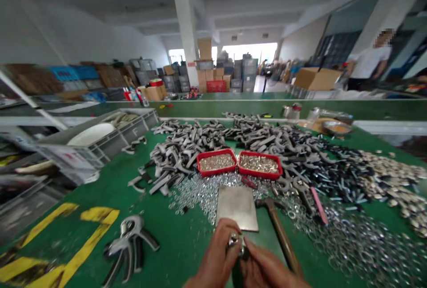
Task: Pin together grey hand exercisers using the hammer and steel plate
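Note:
In front of me, at the bottom of the view, both hands meet around a small tool part (233,240) with a shiny round metal piece and a dark handle. My left hand (216,254) is closed around it from the left. The fingers of my right hand (267,265) pinch its dark side from the right; my fingers hide most of the part. Just beyond my hands lies a flat metal plate (237,208). A hammer (278,230) with a wooden handle rests right of the plate. Several grey-and-black plier-like handle assemblies (131,241) lie together at the left.
Two red trays (216,172) (260,174) hold small metal pieces. Behind them spreads a heap of grey handles (193,139). Loose metal rings (350,239) and a pink stick (319,206) lie right. A grey crate (116,139) stands left. A person (368,63) stands at the far right.

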A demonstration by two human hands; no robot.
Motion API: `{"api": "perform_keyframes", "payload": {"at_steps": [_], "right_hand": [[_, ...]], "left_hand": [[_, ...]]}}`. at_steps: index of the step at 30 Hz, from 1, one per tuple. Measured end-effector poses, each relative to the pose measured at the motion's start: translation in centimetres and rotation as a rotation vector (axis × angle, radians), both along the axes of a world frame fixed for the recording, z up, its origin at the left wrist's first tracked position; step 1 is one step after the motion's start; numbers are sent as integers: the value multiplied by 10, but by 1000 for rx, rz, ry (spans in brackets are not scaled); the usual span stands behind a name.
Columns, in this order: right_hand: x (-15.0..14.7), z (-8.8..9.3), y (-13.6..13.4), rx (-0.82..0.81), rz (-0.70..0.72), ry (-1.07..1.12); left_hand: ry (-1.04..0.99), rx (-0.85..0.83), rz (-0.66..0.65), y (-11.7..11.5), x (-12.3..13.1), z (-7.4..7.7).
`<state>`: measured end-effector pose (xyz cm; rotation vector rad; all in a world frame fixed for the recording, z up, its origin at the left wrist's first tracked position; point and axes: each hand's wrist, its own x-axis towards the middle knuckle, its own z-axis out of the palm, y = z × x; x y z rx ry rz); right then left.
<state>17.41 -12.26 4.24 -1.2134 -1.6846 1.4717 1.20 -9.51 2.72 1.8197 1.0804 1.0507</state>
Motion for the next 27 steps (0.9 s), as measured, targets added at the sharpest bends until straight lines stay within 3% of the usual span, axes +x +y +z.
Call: {"api": "perform_keyframes", "payload": {"at_steps": [2,4,6,8,10,12,14,15,17,19,20,24,27], "right_hand": [[9,-8,1,-17,-12,-43],[17,-11,3,120,-117,-169],[20,-10,4,112,-193,-163],[20,-8,3,-171,-125,8],[19,-6,2,-406,-30,145],[21,-6,1,-305,-57,106],[22,-7,1,-77,-168,12],[22,-8,1,-48,-195,17],[20,-12,4,-206,-152,151],[18,-18,10,-385,-77,272],[18,-22,14,-383,-73,260],[27,-38,27,-9,-190,-135],[41,-41,27,115,-125,-280]], "left_hand": [[-5,-1,-63,2,5,-8],[-12,-126,40,5,12,-10],[-20,-206,152,7,17,-10],[2,-135,122,8,18,-9],[44,-6,-6,8,17,-8],[72,28,-74,7,16,-7],[78,-23,6,5,18,-5],[82,-47,50,5,19,-4],[121,-59,36,11,20,-1],[228,-33,-80,26,21,1],[305,-15,-129,37,21,1],[713,43,-204,91,24,-4],[965,76,-251,133,38,-5]]}}
